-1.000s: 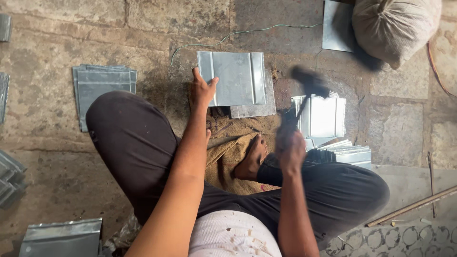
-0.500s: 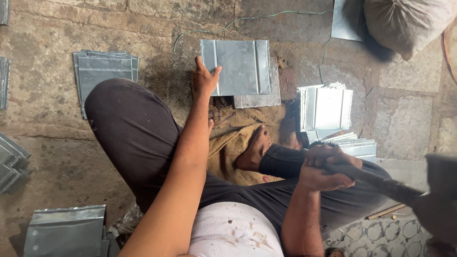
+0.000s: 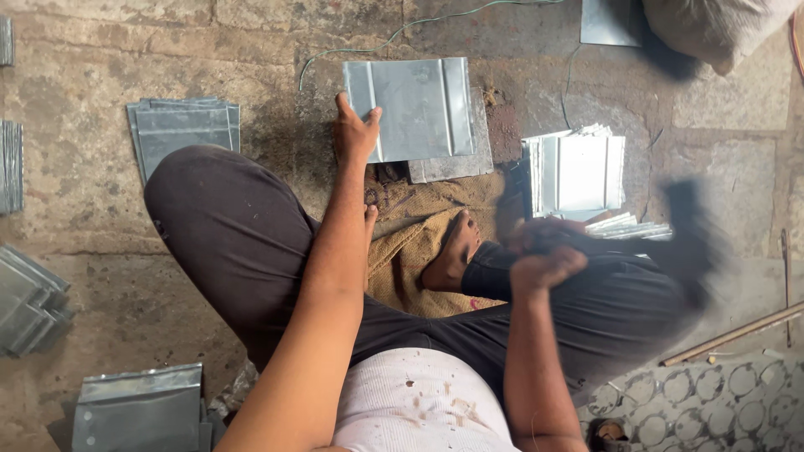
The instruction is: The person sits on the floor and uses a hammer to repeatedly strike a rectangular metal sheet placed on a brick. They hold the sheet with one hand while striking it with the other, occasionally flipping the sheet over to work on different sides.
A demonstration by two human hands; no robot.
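Hammer [image 3: 687, 243] sits blurred at right of frame, head swung further out and low than half a second ago, when it streaked toward the lower right corner; a second ago it stood raised over the sheet. Right hand [image 3: 544, 259] is clenched on its handle, mid-swing. Left hand [image 3: 353, 134] stays pressed on the sheet's [image 3: 414, 107] left edge, upper centre, over a slab [image 3: 469, 163]. Stack [image 3: 578, 172] lies just right.

blurred hammer [image 3: 682, 238], sack [image 3: 712, 29] cut off
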